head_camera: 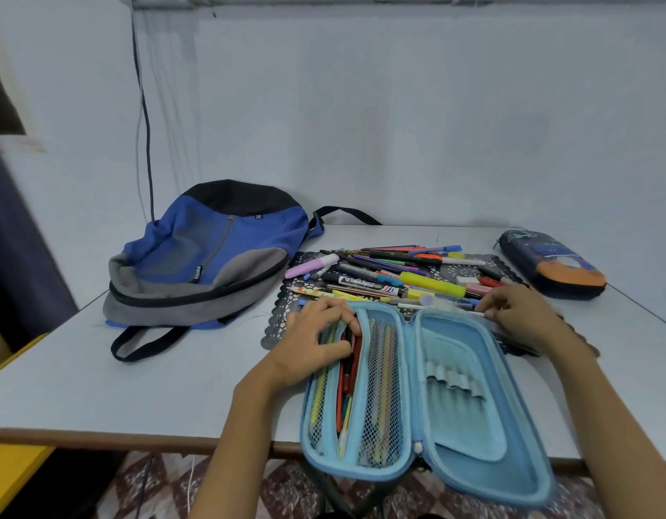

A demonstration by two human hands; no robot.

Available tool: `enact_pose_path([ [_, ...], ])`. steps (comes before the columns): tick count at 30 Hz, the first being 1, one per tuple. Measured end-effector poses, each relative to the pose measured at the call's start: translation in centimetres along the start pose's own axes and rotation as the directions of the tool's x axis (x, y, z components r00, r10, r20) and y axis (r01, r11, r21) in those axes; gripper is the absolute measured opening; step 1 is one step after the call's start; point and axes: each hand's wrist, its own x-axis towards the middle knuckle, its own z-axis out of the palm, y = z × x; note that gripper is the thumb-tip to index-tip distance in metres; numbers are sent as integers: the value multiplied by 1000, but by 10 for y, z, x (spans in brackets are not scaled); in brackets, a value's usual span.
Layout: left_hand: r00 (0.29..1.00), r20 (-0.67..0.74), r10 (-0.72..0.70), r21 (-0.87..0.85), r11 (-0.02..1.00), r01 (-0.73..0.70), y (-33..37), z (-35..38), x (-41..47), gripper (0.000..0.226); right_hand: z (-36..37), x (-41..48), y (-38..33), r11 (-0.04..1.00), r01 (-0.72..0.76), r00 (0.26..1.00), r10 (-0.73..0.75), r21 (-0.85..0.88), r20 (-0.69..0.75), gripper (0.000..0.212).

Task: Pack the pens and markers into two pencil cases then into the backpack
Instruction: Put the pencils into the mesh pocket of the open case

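Observation:
A light blue pencil case [466, 398] lies open flat at the table's front edge, with pens and pencils in its left mesh half. My left hand [316, 335] has its curled fingers in that left pocket, holding the mesh flap back over the pens. My right hand [515, 309] pinches a thin white pen at the top of the case's right half. A heap of pens and markers [395, 275] lies on a black lace mat [275, 327] behind the case. A second, dark blue and orange pencil case [552, 264] lies zipped at the far right. The blue and grey backpack [208, 256] lies at the left.
The white table [144, 368] stands against a pale wall, with its front edge close to me. A black cable [146, 118] hangs down the wall behind the backpack. The backpack's strap [144, 342] trails toward me on the tabletop. Something yellow [9, 473] sits below the table's left corner.

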Motion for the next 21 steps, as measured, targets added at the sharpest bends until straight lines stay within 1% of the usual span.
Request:
enact_pose_path([
  [1, 1000, -3, 1, -4, 1000, -1, 1, 0, 0, 25, 0, 0, 1, 999, 3, 999, -1, 48, -43, 26],
  [2, 1000, -10, 2, -12, 1000, -2, 2, 0, 0, 25, -2, 0, 0, 991, 10, 995, 3, 134, -96, 27],
  [3, 1000, -22, 3, -22, 1000, -4, 3, -1, -1, 26, -4, 0, -1, 969, 43, 986, -2, 242, -166, 30],
  [4, 999, -40, 3, -37, 999, -5, 3, -1, -1, 27, -7, -1, -4, 932, 106, 970, -20, 346, -243, 31],
  [5, 998, -62, 0, -56, 998, -4, 4, -1, -2, 29, -10, -3, -8, 880, 184, 948, -41, 438, -316, 30],
  [7, 995, -102, 0, -93, 996, -10, 5, 0, -4, 32, -17, -11, -24, 757, 332, 896, -67, 563, -439, 19],
  [8, 993, -121, 6, -102, 995, -18, 6, 0, -5, 33, -20, -16, -33, 699, 389, 872, -71, 599, -484, 17],
  [10, 987, -159, -6, -119, 993, -13, 7, 1, -6, 33, -27, -27, -54, 596, 475, 842, -93, 647, -532, 19],
  [12, 981, -194, -21, -99, 995, 1, 8, 1, -6, 29, -30, -39, -78, 527, 529, 830, -158, 665, -535, 21],
  [13, 977, -215, -10, -57, 998, -2, 7, 1, -6, 25, -29, -44, -89, 517, 541, 830, -199, 663, -521, 22],
  [15, 969, -247, 23, 25, 1000, -17, 7, 0, -7, 20, -24, -53, -107, 539, 552, 831, -293, 637, -473, 24],
  [17, 965, -260, 35, 67, 998, -18, 7, 0, -7, 17, -14, -60, -118, 577, 576, 818, -395, 579, -419, 25],
  [19, 966, -257, 35, 95, 995, -11, 7, 0, -6, 18, -4, -65, -124, 600, 629, 777, -495, 494, -388, 22],
  [21, 966, -254, 46, 113, 993, -18, 7, -1, -6, 19, 4, -69, -129, 599, 713, 702, -601, 366, -382, 18],
])
